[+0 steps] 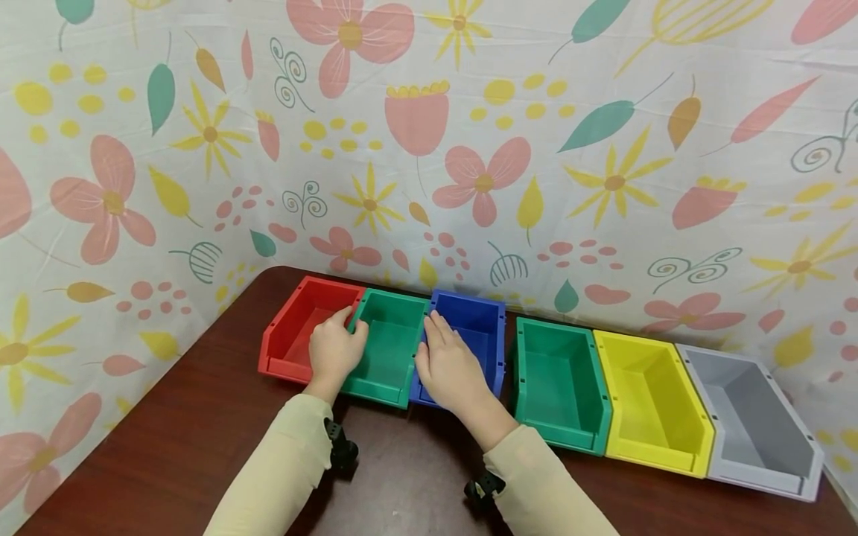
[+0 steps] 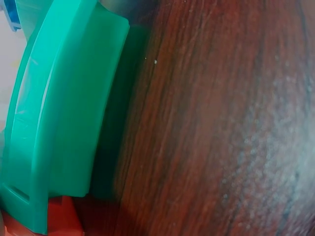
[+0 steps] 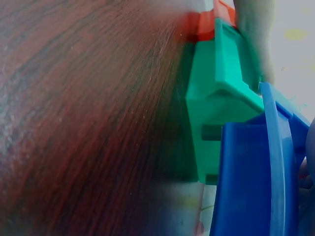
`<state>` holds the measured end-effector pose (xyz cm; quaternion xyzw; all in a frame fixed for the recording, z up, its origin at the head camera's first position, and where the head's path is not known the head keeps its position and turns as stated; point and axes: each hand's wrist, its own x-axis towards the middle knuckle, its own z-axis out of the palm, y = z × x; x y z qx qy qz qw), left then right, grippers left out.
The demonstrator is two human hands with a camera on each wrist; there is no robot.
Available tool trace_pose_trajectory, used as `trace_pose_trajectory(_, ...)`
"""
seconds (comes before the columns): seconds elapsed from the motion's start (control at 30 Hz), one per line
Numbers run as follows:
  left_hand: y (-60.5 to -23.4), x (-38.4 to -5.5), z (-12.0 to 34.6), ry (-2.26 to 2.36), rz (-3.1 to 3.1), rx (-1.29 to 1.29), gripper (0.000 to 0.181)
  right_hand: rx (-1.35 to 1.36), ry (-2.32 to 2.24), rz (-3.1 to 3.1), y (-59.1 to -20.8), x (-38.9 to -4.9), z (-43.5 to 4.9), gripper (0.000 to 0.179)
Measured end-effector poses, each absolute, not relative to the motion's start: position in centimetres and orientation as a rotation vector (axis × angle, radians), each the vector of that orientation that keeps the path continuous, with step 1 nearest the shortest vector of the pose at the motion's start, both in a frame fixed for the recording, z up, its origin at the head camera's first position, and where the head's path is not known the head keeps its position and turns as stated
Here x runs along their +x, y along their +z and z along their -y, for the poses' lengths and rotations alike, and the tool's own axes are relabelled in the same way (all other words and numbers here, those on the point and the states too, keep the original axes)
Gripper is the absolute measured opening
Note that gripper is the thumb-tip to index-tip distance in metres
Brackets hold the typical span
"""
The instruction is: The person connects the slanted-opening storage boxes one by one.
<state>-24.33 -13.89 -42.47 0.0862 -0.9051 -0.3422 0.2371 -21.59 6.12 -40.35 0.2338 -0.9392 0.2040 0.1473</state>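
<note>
In the head view, my left hand point(image 1: 337, 348) lies over the shared side wall of a red bin point(image 1: 284, 339) and a green bin point(image 1: 382, 388). Its fingers bend over that wall and the thumb sits on the green side; the fingertips are hidden. My right hand point(image 1: 452, 370) rests along the border of the green bin and a blue bin point(image 1: 492, 313), fingers straight and together, thumb toward the green side. The three bins stand side by side. In the right wrist view, the blue bin's front point(image 3: 246, 182) is close, with part of the hand at the right edge.
To the right, past a narrow gap, stand a second green bin point(image 1: 559, 438), a yellow bin point(image 1: 657, 454) and a grey bin point(image 1: 764, 476) in a row. The dark wooden table point(image 1: 167, 432) meets a flower-print cloth point(image 1: 415, 186) behind and at the left.
</note>
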Motion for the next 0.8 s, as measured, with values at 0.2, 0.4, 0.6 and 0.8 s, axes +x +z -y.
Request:
trace_pose_trajectory(0.2, -42.49, -24.42, 14.19, -0.922, 2.481, 0.250, 0.039, 0.680, 0.521, 2.725, -40.13, -21.75, -5.71, 0.049)
trace_pose_trajectory(0.4, -42.58, -24.31, 14.16, -0.922, 2.502, 0.261, 0.040, 0.684, 0.487, 2.754, -40.11, -21.72, -5.63, 0.050)
trace_pose_trajectory(0.6, -42.82, -24.38, 13.78, -0.933, 2.518, 0.264, 0.040, 0.671, 0.450, 2.773, -40.09, -21.42, -5.89, 0.049)
trace_pose_trajectory(0.8, -42.71, -24.47, 13.70, -0.927, 2.478, 0.257, 0.039, 0.702, 0.341, 2.787, -39.41, -21.27, -5.84, 0.051)
